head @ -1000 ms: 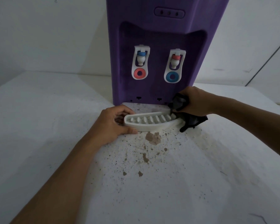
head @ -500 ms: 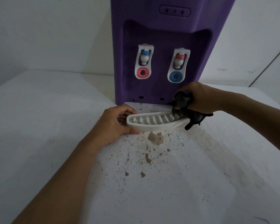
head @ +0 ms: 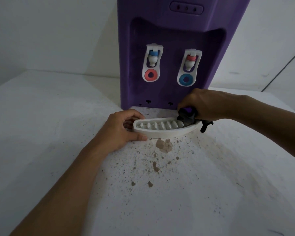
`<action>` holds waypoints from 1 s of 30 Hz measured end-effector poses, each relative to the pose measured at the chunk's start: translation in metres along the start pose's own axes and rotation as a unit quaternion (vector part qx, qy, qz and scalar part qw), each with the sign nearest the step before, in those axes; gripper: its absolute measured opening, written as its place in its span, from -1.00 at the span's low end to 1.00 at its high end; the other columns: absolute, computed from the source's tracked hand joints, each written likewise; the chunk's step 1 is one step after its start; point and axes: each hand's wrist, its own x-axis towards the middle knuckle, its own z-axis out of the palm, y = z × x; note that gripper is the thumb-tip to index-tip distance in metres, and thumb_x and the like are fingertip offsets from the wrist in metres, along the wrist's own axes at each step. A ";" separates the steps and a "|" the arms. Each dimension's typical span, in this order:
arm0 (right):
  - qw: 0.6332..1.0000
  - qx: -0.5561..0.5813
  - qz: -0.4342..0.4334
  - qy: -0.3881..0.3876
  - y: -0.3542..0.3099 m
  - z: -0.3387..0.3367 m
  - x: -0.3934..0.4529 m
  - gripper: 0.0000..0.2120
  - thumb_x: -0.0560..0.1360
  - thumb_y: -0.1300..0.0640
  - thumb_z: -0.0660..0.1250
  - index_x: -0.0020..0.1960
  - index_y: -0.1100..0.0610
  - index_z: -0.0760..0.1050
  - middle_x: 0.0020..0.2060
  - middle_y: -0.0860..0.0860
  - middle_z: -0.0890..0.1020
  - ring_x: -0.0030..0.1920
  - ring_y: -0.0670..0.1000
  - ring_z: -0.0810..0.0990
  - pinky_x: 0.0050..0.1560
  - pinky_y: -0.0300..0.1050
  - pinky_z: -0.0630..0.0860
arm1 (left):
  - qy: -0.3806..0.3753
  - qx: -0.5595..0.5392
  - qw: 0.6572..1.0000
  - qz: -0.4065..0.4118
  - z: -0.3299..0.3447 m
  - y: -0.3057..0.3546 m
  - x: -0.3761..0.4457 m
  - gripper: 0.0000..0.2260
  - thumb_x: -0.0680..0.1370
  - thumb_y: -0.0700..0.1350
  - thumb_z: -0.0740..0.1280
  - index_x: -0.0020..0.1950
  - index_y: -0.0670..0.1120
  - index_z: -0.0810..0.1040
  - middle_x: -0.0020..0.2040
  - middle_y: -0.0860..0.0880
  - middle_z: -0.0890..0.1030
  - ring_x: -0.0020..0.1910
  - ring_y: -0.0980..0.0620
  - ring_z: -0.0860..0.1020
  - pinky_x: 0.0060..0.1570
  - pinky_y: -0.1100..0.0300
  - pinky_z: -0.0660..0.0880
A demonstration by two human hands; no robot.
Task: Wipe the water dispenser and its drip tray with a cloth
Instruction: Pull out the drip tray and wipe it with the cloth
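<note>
A purple water dispenser point(head: 174, 36) stands at the back of a white surface, with two white taps on its front. Its white slotted drip tray point(head: 162, 131) lies detached on the surface just in front of the dispenser's base. My left hand point(head: 121, 129) grips the tray's left end, thumb on the near rim and fingers curled over the far rim. My right hand point(head: 206, 106) holds a bunched dark cloth point(head: 187, 117) and presses it into the tray's right end. A tail of the cloth hangs past the tray's right tip.
The white surface point(head: 41, 133) is speckled with brown stains point(head: 163, 145) and small spots in front of the tray. White walls rise behind the dispenser. A cable end shows at the far right edge.
The right hand with the cloth has shifted slightly leftward onto the tray's right end. The left hand keeps its hold and the tray stays in place.
</note>
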 end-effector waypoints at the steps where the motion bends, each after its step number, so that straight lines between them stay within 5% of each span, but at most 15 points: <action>1: 1.000 0.008 0.004 -0.009 -0.001 0.000 0.001 -0.74 0.48 0.26 0.48 -0.01 -0.09 0.60 -0.21 -0.27 0.60 -0.19 -0.21 0.59 -0.14 -0.37 0.48 | 0.000 0.000 1.000 0.000 0.000 0.000 0.000 -0.50 0.23 -0.12 0.74 0.12 0.03 0.68 0.05 0.10 0.74 0.05 0.11 0.71 0.04 0.25 0.65; 5: 0.997 0.036 0.059 -0.033 0.003 0.000 0.010 -0.76 0.47 0.29 0.47 0.06 0.02 0.65 -0.07 -0.08 0.69 -0.06 -0.04 0.65 0.04 -0.05 0.64 | 0.002 0.000 1.000 0.004 0.001 -0.002 0.001 -0.49 0.22 -0.10 0.74 0.11 0.04 0.68 0.04 0.13 0.74 0.04 0.15 0.71 0.04 0.27 0.65; 12: 0.993 0.080 0.090 0.003 0.010 0.000 0.004 -0.75 0.38 0.15 0.62 0.02 0.04 0.68 -0.13 -0.11 0.71 -0.09 -0.08 0.66 -0.03 -0.17 0.62 | 0.001 0.001 1.000 0.009 0.001 0.000 0.001 -0.50 0.23 -0.15 0.74 0.11 0.02 0.69 0.02 0.14 0.75 0.03 0.16 0.72 0.02 0.28 0.65; 18: 0.996 0.053 0.067 -0.009 0.015 -0.006 -0.007 -0.65 0.45 0.38 0.47 0.10 0.00 0.69 -0.02 -0.08 0.72 0.00 -0.05 0.67 0.11 -0.04 0.65 | 0.002 -0.002 1.000 0.009 0.001 -0.001 0.001 -0.51 0.23 -0.16 0.74 0.11 0.02 0.70 0.02 0.14 0.75 0.02 0.17 0.72 0.00 0.32 0.64; 24: 0.999 0.009 0.033 -0.012 0.004 0.002 0.000 -0.77 0.48 0.31 0.47 0.02 0.01 0.66 -0.19 -0.17 0.64 -0.20 -0.21 0.59 -0.18 -0.38 0.45 | 0.003 -0.003 1.000 0.004 0.001 -0.001 0.001 -0.49 0.22 -0.14 0.74 0.12 0.04 0.70 0.03 0.13 0.74 0.03 0.16 0.71 0.02 0.28 0.65; 30: 0.992 0.085 0.095 -0.003 0.004 0.005 0.000 -0.75 0.43 0.38 0.43 0.04 0.14 0.68 -0.10 0.04 0.73 -0.07 0.05 0.68 0.02 0.06 0.65 | 0.005 -0.004 1.000 0.006 0.002 -0.002 0.001 -0.49 0.22 -0.13 0.73 0.12 0.04 0.69 0.04 0.13 0.74 0.02 0.16 0.71 0.01 0.29 0.64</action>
